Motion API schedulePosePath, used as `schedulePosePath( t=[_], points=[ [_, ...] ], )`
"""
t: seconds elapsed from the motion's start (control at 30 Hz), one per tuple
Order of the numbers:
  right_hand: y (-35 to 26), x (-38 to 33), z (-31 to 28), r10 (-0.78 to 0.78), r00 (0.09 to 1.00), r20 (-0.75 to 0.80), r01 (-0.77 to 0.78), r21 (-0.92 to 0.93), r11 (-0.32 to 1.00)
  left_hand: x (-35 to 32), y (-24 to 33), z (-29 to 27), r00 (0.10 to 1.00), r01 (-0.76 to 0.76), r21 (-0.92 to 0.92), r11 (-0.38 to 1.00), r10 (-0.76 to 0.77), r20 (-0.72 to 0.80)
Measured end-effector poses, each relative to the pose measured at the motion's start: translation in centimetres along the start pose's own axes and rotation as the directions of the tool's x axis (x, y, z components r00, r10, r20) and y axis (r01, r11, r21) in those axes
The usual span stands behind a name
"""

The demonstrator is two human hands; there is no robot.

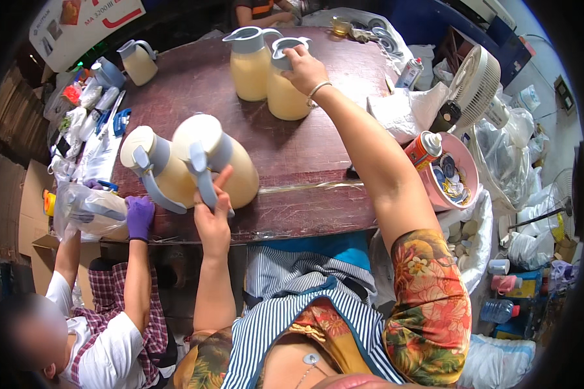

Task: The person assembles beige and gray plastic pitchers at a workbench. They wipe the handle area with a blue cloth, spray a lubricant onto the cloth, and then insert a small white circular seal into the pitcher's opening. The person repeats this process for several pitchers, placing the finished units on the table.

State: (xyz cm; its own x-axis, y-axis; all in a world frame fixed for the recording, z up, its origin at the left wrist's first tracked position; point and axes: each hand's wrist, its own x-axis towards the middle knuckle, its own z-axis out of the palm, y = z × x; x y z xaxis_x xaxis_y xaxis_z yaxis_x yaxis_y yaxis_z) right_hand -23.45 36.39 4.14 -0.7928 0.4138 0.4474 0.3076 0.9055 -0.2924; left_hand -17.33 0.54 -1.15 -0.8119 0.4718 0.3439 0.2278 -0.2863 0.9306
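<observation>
Now the right hand (307, 71) pinches the grey top (279, 58) of an upright jug (288, 98) just below it, while the left hand (213, 223) holds another jug (241, 170) by its handle (204, 180), just ahead.

Large dark lettering with digits is legible on the white panel (84, 31) at the upper left, beside red graphics. Labels also stand on the red can (424, 150) at the pink bucket (436, 193) and on the red-capped can (409, 74); their print is too small to read.

Bright light (probably overhead), faint sheen on tabletop (298, 152), curved edges.
</observation>
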Motion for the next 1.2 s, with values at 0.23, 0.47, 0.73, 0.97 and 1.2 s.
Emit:
schedulePosePath(
  t=[0.23, 0.47, 0.73, 0.97, 1.2],
  points=[
    [0.3, -9.0, -4.5, -0.44, 0.89, -0.118, 0.447, 0.404, 0.798, 4.2, -1.5, -6.2, 0.927, -0.031, 0.816, 0.578, 0.323, -0.194],
    [-0.1, -22.2, -12.8, -0.705, 0.703, -0.089, 0.705, -0.034, 0.708, 1.7, 3.2, 7.1, 0.821, -0.564, 0.577, 0.59, 0.473, 0.319],
    [24.3, -30.0, -21.1, 0.305, 0.927, -0.218, -0.373, -0.44, 0.817, -4.9, 2.2, 9.4, 0.984, 0.169, 0.286, 0.943, -0.179, 0.011],
    [31.0, -32.8, -20.7, 0.606, 0.785, -0.126, -0.615, -0.051, 0.787, -8.0, 4.1, 12.5, 0.929, 0.275, -0.097, 0.957, -0.238, 0.284],
    [11.6, -33.2, -27.9, 0.238, 0.971, 0.001, -0.229, 0.274, 0.934, -9.0, 8.4, 13.9, 0.711, -0.676, 0.246, 0.695, 0.527, 0.466]
  ],
)
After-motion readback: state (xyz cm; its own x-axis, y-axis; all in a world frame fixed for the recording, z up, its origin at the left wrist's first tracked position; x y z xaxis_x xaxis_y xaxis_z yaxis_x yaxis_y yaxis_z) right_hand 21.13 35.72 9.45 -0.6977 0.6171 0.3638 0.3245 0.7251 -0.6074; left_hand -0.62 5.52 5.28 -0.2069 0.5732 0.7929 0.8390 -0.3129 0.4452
